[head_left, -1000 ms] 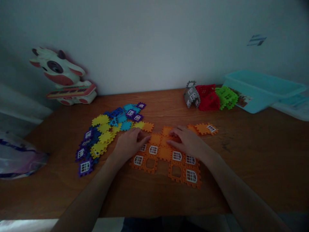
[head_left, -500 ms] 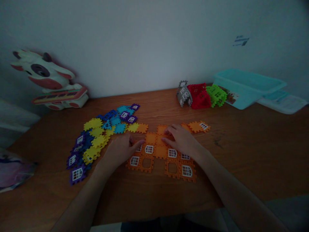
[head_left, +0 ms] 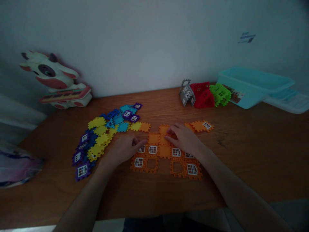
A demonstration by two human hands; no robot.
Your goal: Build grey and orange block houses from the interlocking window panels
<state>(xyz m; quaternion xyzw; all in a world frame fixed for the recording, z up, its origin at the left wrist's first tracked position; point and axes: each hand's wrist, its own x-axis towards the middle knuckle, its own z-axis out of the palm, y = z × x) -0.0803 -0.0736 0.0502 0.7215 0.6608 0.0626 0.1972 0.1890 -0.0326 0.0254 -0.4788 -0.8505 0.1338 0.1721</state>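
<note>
Along the top of the frame a white wall (head_left: 145,42) is seen, and below it a wooden table (head_left: 253,167) is spread across the view, its far edge meeting the wall and its near edge running along the bottom. At the centre, a flat layout of orange interlocking plastic tiles (head_left: 164,151) is laid on the wood, with white-framed windows set into several tiles and two square openings left in the lower row. The left hand (head_left: 125,149) is held open and flat at the layout's left side, its fingers extended, with the fingertips just beside the central tiles. The right hand (head_left: 183,139) is laid on the upper orange tiles with its fingers loosely curved; whether a tile is gripped cannot be told. Just left of the left hand, a heap of yellow, blue and purple tiles (head_left: 101,135) is spread across the table. Upper right of the layout, a short strip of orange tiles (head_left: 200,126) is placed near the right hand. A wide stretch of wood is left between the layout and the near edge, and more is seen to the right, marked by a dark scuff (head_left: 222,143). Small grey, red and green tile houses (head_left: 202,95) are ranged along the far edge, next to a turquoise plastic tub (head_left: 251,85) and a paper sheet (head_left: 289,101). A cow-shaped toy (head_left: 50,72) is placed at upper left, and a plastic bag (head_left: 16,164) is seen at the left edge of the frame
</note>
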